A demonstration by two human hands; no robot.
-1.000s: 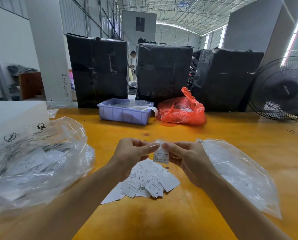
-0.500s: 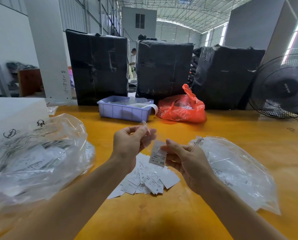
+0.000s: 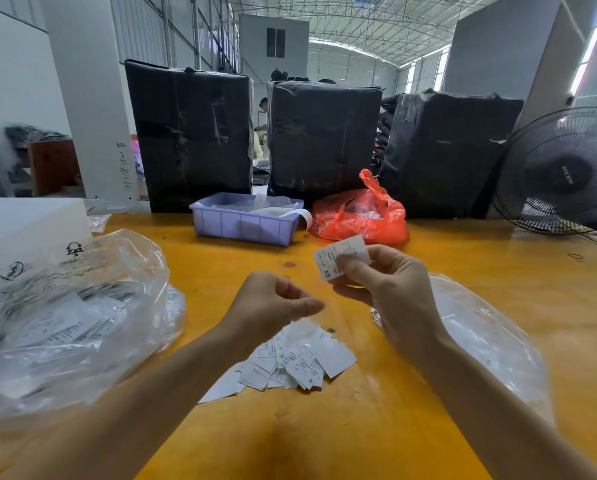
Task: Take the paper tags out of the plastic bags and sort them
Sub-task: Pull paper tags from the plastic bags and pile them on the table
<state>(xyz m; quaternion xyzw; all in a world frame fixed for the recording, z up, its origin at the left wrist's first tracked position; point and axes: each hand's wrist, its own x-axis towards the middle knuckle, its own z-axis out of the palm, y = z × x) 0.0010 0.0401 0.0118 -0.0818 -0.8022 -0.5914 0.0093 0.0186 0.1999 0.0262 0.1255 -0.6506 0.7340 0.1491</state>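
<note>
My right hand (image 3: 390, 292) pinches a white paper tag (image 3: 337, 256) marked XS, held up above the yellow table (image 3: 463, 258). My left hand (image 3: 273, 303) hovers lower to the left, fingertips pinched together, and a small clear plastic bag (image 3: 304, 329) appears to hang from them. Under both hands lies a loose pile of paper tags (image 3: 290, 365). A big clear bag (image 3: 65, 323) full of bagged tags lies at the left. Another clear bag (image 3: 480, 344) lies at the right, partly behind my right forearm.
A blue tray (image 3: 221, 223) and a red plastic bag (image 3: 359, 220) sit at the table's far side before three black wrapped bales (image 3: 193, 133). A black fan (image 3: 560, 171) stands at the right, a white box (image 3: 23, 226) at the left.
The tag has come out of its small clear bag. My right hand has lifted it up and to the right; my left hand has dropped lower with the emptied bag.
</note>
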